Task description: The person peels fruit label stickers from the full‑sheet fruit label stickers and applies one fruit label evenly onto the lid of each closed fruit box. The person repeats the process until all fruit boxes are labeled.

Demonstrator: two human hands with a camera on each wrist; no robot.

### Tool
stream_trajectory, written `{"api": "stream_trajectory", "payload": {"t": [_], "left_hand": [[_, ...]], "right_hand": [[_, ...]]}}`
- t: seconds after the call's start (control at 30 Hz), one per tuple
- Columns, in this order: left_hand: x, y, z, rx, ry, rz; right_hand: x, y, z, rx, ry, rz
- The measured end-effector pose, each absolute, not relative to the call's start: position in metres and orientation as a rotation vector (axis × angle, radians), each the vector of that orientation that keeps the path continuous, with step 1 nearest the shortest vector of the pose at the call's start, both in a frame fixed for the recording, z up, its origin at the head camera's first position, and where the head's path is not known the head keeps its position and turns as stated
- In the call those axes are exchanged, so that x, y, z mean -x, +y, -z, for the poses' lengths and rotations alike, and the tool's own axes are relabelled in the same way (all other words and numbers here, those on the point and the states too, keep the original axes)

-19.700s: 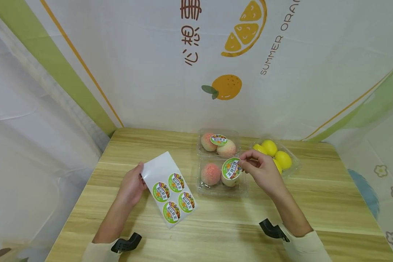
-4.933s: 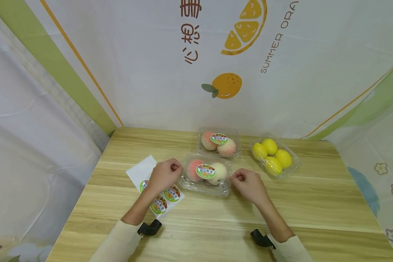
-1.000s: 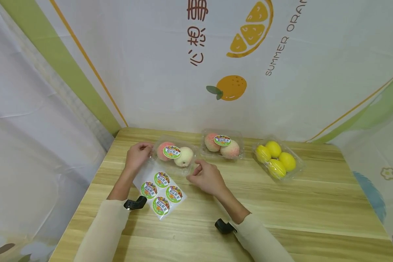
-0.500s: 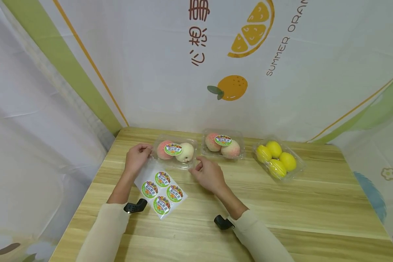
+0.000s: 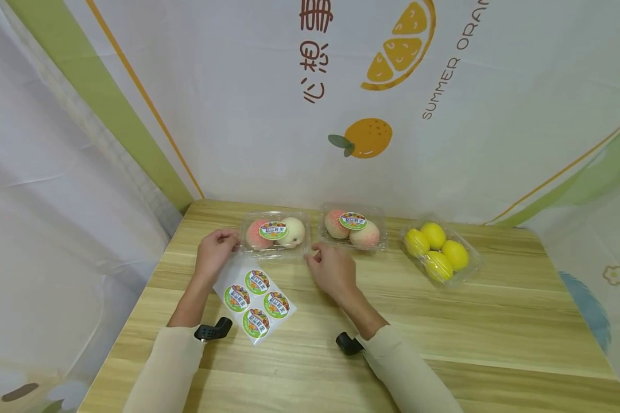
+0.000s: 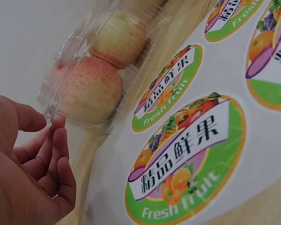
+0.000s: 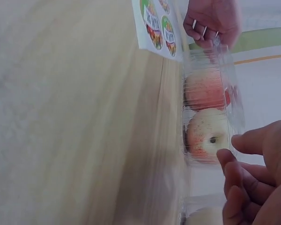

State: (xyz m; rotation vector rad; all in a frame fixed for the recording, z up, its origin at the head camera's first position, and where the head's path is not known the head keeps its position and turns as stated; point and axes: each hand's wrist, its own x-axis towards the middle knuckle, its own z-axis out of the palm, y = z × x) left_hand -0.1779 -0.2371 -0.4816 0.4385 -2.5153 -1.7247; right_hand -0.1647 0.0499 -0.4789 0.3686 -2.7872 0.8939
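Reaching forward over the table (image 5: 310, 373), both arms show in the head view, angled inward from the bottom edge. The left hand (image 5: 214, 252) is at the left front corner of a clear box (image 5: 281, 253) of two fruits, its wrist above and left of the sticker sheet (image 5: 255, 296). The right hand (image 5: 334, 272) slants up and leftward, thumb and forefinger at the box's right front corner. The box sits near the table's back edge, just left of a second box (image 5: 379, 246). In the left wrist view, the left thumb and forefinger pinch the plastic edge narrowly, the other fingers curling beneath. In the right wrist view, the right thumb and forefinger close narrowly on the near edge, remaining fingers bent; the left hand grips the far end.
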Motion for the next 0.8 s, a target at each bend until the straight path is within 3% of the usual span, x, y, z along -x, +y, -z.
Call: {"api": "stream_trajectory", "payload": {"t": [0.8], "left_hand": [[0.176,-0.232,0.485,-0.5,-2.479,1.742]], "right_hand": [[0.185,0.045,0.48,-0.436,-2.748,-0.697]]}}
